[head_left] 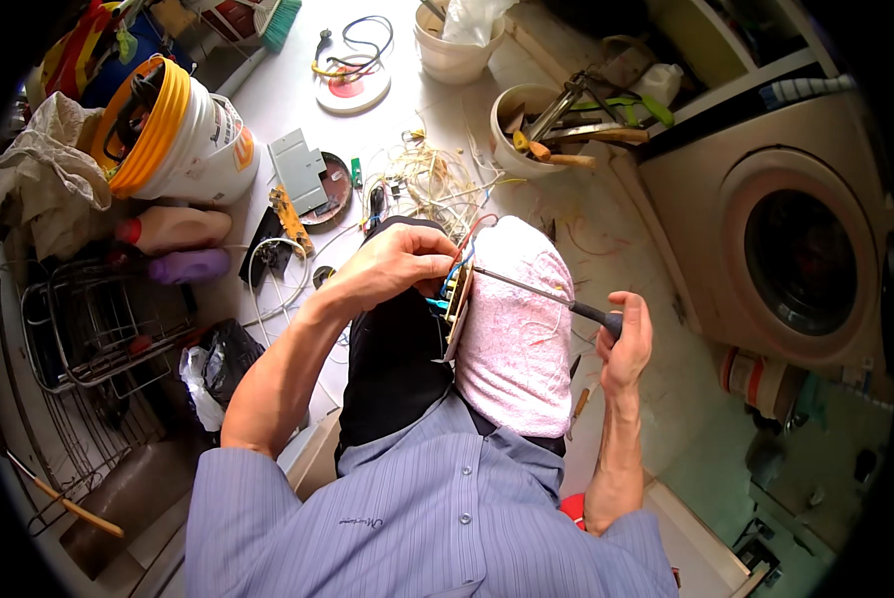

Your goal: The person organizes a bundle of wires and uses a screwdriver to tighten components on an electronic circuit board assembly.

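The pale tiled floor (pixel 288 95) carries a white bucket (pixel 193 140), tangled wires (pixel 432 179) and a tool-filled bowl (pixel 527 125).

Home utility room | washing machine (pixel 801 261) | tool-filled tubs (pixel 527 125) | tiled floor (pixel 288 95)

White plastic bucket (pixel 200 140) with yellow-orange rim, upper left on floor, lying tilted; orange-and-dark printed label (pixel 240 140) on its side. Just below it, peach-coloured bottle (pixel 173 228) with red cap, lying flat; purple bottle (pixel 189 266) beside it, also flat. Black plastic bag (pixel 230 351) and white bag (pixel 200 387) lower left. No screens or signs visible.
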A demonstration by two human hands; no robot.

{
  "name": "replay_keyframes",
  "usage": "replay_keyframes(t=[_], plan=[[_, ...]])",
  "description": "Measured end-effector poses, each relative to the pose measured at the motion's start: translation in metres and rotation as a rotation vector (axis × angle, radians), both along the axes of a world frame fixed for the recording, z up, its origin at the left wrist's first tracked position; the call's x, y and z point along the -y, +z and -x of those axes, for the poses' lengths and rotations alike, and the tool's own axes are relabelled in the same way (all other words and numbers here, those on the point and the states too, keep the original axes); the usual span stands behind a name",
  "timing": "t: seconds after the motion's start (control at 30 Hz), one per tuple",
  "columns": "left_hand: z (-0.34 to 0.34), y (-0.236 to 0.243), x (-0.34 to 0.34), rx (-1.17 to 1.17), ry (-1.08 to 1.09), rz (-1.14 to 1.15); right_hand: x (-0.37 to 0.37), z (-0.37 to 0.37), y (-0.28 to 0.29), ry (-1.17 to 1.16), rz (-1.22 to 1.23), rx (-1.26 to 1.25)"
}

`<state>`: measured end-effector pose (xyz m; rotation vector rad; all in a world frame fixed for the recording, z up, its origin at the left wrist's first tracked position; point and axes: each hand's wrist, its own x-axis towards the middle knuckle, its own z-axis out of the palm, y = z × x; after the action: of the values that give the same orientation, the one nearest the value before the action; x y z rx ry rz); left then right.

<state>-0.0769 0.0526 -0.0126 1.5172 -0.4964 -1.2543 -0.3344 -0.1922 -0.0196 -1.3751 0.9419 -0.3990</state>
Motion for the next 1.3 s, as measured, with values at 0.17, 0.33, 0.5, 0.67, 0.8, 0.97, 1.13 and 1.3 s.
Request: replay_keyframes(t=[0.17, 0.33, 0.5, 0.67, 0.8, 0.97, 1.13, 1.3], plan=[[0.001, -0.003, 0.005, 0.025, -0.038, -0.032, -0.002, -0.004, 0.004, -0.004, -0.05, 0.214], [0.003, -0.007, 0.011, 0.196, -0.113, -0.133, -0.01, -0.017, 0.016, -0.017, 0.005, 0.298], [0.007, -0.014, 0.002, 0.072, -0.03, 0.04, 0.012, -0.006, 0.005, 0.037, 0.001, 0.071], [0.005, -0.01, 0.003, 0.111, -0.043, 0.008, -0.013, -0.026, 0.011, -0.147, 0.077, 0.273], [0.007, -0.013, 0.007, 0.266, -0.055, -0.074, -0.01, -0.018, 0.007, -0.073, 0.086, 0.196], [0.009, -0.01, 0.005, 0.186, 0.004, -0.009, 0.006, 0.001, 0.002, 0.066, 0.044, 0.034], [0.006, -0.003, 0.003, 0.085, -0.011, 0.055, -0.009, -0.009, -0.009, -0.11, 0.088, 0.229], [0.008, -0.018, 0.008, 0.396, -0.042, -0.069, -0.002, 0.002, 0.005, 0.053, 0.076, 0.15]])
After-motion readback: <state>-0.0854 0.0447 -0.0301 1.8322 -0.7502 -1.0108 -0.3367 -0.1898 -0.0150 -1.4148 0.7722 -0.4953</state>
